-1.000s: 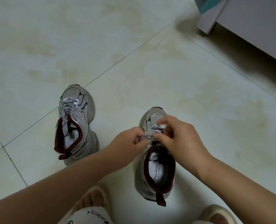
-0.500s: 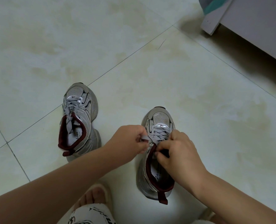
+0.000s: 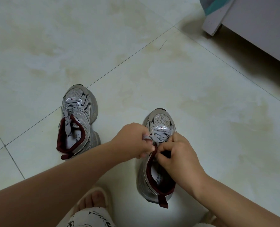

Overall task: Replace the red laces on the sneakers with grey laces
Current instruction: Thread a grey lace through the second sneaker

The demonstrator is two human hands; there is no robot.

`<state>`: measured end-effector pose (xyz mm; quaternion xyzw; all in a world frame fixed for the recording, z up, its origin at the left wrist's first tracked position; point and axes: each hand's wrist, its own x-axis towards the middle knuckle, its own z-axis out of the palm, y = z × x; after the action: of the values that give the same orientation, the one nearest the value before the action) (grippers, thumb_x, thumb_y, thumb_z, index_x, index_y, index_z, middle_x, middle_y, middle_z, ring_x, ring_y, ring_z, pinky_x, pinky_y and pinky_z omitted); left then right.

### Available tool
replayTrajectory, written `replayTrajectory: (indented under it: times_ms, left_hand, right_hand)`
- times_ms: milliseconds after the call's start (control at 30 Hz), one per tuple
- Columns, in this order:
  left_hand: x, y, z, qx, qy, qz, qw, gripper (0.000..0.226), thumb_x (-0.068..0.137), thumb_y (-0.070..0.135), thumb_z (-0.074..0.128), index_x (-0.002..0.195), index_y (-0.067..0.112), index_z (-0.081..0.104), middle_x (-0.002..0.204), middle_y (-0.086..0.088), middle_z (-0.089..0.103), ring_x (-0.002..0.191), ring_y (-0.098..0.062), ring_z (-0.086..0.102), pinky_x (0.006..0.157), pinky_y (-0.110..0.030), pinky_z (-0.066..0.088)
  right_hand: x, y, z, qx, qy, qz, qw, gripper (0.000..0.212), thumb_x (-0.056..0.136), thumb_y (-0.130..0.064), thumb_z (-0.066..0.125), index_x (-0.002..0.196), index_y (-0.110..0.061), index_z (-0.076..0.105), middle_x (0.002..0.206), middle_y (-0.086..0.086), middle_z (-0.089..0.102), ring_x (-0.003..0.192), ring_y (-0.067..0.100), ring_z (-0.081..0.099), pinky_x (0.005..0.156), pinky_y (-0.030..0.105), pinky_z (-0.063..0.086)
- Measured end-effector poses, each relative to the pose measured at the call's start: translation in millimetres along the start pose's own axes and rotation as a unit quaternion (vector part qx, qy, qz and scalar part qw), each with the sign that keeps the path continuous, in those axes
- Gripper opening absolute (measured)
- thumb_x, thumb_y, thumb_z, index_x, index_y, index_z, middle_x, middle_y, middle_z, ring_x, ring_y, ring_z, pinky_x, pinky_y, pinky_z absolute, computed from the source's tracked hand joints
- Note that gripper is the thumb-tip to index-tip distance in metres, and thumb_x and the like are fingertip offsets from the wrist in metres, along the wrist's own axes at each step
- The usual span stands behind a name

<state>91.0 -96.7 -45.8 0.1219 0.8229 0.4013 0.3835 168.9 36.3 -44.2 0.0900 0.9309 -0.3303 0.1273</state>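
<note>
While our left hand (image 3: pixel 134 141) pinches a flat grey lace end (image 3: pixel 148 137) and draws it out sideways from the right sneaker (image 3: pixel 159 154), our right hand (image 3: pixel 178 154) curls its fingers at the top of the tongue, seemingly gripping the other end, though we cannot tell exactly what lies under those fingers. That sneaker is our landmark: its long axis runs away from us, toe far, heel tab near, and both hands meet over its upper eyelets, left hand on its left flank, right hand over its mouth. We judge the next pull must run across that axis, each end going outward. The lace is a woven flat ribbon with dark printed lettering; the shoe is silver mesh with glossy overlays and a dark red padded collar. Well to the left of it stands the other sneaker (image 3: pixel 77 122), already laced grey, ends tucked inside. Pale glossy floor tile (image 3: pixel 201 104) lies beneath, white furniture (image 3: pixel 258 27) far beyond the toe
</note>
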Motion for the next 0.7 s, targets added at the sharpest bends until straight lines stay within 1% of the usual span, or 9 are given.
replayTrajectory:
  times_ms: [33,67,167,267,333,433,533,600,700]
  left_hand:
    - [-1,-2,1,-0.067,-0.007,-0.032,0.997,0.017,0.076,0.006,0.069,0.064,0.008,0.058,0.057,-0.005,0.059,0.041,-0.005,0.053,0.043,-0.017,0.045]
    - [-2,-6,3,-0.094,-0.006,-0.046,0.995,0.018,0.076,0.007,0.07,0.063,0.01,0.058,0.057,-0.005,0.058,0.04,-0.004,0.05,0.042,-0.014,0.042]
    - [-3,-14,8,-0.115,0.012,-0.046,0.992,0.017,0.074,0.01,0.072,0.062,0.015,0.061,0.053,0.004,0.051,0.043,-0.001,0.042,0.042,-0.01,0.035]
    - [-4,-17,16,-0.207,-0.009,-0.066,0.976,0.015,0.076,0.008,0.07,0.065,0.014,0.062,0.051,0.011,0.054,0.045,0.002,0.048,0.044,-0.01,0.039]
    - [-6,-18,22,-0.259,-0.007,-0.066,0.964,0.013,0.076,0.006,0.069,0.07,0.013,0.06,0.054,0.01,0.057,0.05,-0.001,0.053,0.048,-0.013,0.044]
    - [-8,-21,27,-0.265,0.005,-0.026,0.964,0.023,0.07,0.0,0.073,0.075,0.015,0.056,0.055,0.012,0.059,0.053,-0.002,0.054,0.05,-0.014,0.044]
    - [-12,-25,31,-0.275,0.013,-0.01,0.961,0.025,0.072,-0.008,0.068,0.076,0.012,0.054,0.056,0.01,0.062,0.054,-0.001,0.056,0.051,-0.013,0.045]
    - [-14,-30,34,-0.276,0.053,-0.016,0.96,0.026,0.076,-0.01,0.061,0.073,0.013,0.049,0.053,0.008,0.058,0.05,-0.006,0.053,0.049,-0.017,0.044]
    - [-16,-37,38,-0.235,0.102,-0.015,0.966,0.028,0.077,-0.008,0.058,0.071,0.016,0.044,0.054,0.005,0.049,0.055,-0.015,0.043,0.054,-0.031,0.04]
  right_hand:
    - [0,0,0,0.011,0.002,0.003,1.0,0.012,0.082,-0.021,0.062,0.074,-0.019,0.071,0.076,-0.009,0.034,0.085,0.013,0.041,0.064,0.021,0.029]
    - [0,0,1,0.017,0.003,0.006,1.0,0.012,0.082,-0.021,0.062,0.073,-0.018,0.07,0.076,-0.009,0.034,0.084,0.012,0.04,0.062,0.017,0.028]
    - [1,-1,3,0.002,-0.003,0.005,1.0,0.013,0.083,-0.022,0.06,0.077,-0.016,0.07,0.078,-0.009,0.033,0.087,0.012,0.04,0.06,0.017,0.028]
    - [2,0,1,-0.039,-0.022,-0.014,0.999,0.018,0.086,-0.027,0.057,0.084,-0.015,0.07,0.085,-0.005,0.037,0.09,0.013,0.041,0.068,0.023,0.033]
    - [3,0,-2,-0.044,-0.035,-0.027,0.998,0.019,0.087,-0.028,0.057,0.084,-0.014,0.068,0.087,-0.004,0.039,0.09,0.013,0.04,0.069,0.023,0.033]
    - [6,-2,-6,-0.034,-0.056,-0.033,0.997,0.018,0.087,-0.017,0.054,0.069,-0.019,0.054,0.084,-0.003,0.036,0.086,0.014,0.036,0.063,0.023,0.024]
    - [8,-7,-15,-0.035,-0.085,-0.038,0.995,0.03,0.087,-0.01,0.051,0.064,-0.023,0.038,0.088,-0.002,0.037,0.087,0.014,0.037,0.068,0.025,0.03]
    - [8,-9,-36,-0.003,-0.101,-0.041,0.994,0.032,0.086,-0.005,0.052,0.063,-0.024,0.04,0.087,-0.001,0.041,0.086,0.014,0.042,0.073,0.025,0.037]
    - [4,-6,-80,0.089,-0.099,-0.024,0.991,0.036,0.082,0.0,0.055,0.057,-0.023,0.045,0.075,-0.005,0.045,0.065,0.002,0.044,0.059,0.01,0.035]
